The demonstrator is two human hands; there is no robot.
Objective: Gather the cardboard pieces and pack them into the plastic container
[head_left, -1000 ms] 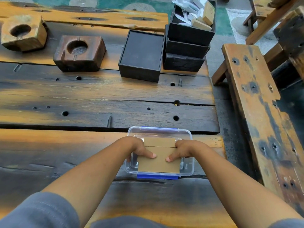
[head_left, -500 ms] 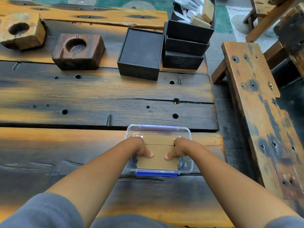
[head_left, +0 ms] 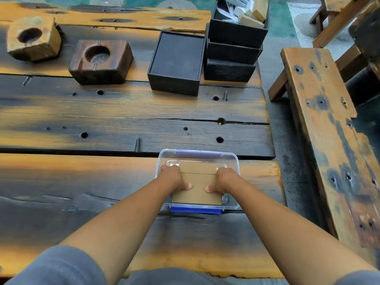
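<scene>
Both hands clamp the flat brown cardboard pieces (head_left: 197,187) from either side — left hand (head_left: 172,177) and right hand (head_left: 223,180) curled shut, thumbs pressed on top. That stack sits inside the clear rectangular plastic container (head_left: 234,161) with blue clips, near the front edge of the scorched wooden plank counter (head_left: 102,112) — black square boxes (head_left: 176,60) stand well behind.

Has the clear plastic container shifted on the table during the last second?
No. The container sits just below the table's plank seam, as before.
</scene>
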